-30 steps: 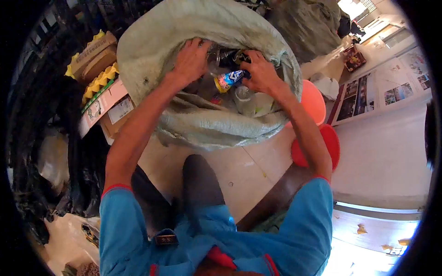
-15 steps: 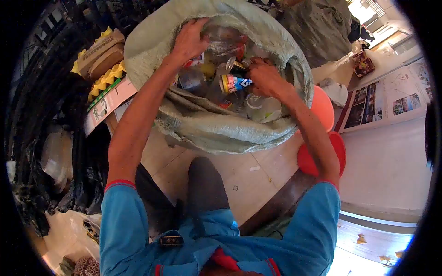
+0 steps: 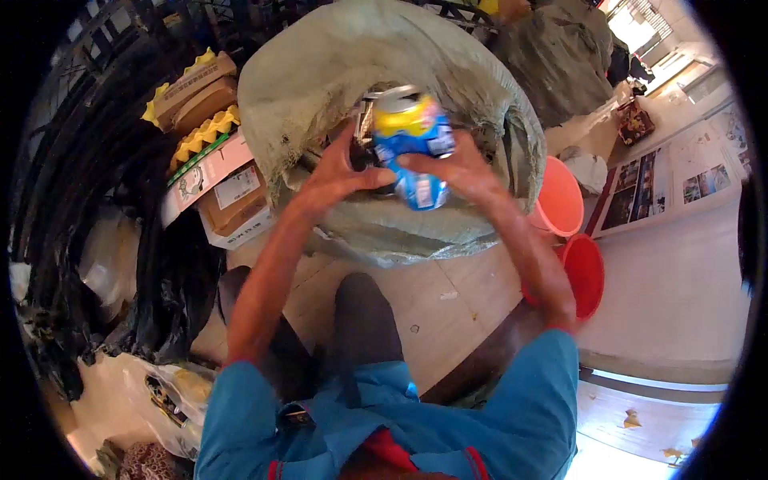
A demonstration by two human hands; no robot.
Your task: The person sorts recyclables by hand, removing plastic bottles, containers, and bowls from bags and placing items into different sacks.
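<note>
Both hands are raised over the mouth of a large grey-green woven sack (image 3: 344, 48). In my right hand (image 3: 464, 170) is a blue and yellow drink can (image 3: 410, 132), its top tilted up and its outline blurred. A second blue piece, apparently another crushed can or the same can's lower part (image 3: 422, 192), shows below my right thumb. My left hand (image 3: 340, 172) is curled round a dark can (image 3: 364, 128), which is partly hidden behind the blue and yellow one. The contents of the sack are mostly covered by my hands and the cans.
At the left are a cardboard box (image 3: 232, 204), yellow egg trays (image 3: 204, 144) and black plastic sheets (image 3: 180, 280). A pink bucket (image 3: 560, 196) and a red bucket (image 3: 584, 276) stand right of the sack. Another dark sack (image 3: 552, 60) is behind.
My hands have come up out of the sack and drawn together, lifting the blue and yellow can and the dark can. The sack's far side now sags over its opening.
</note>
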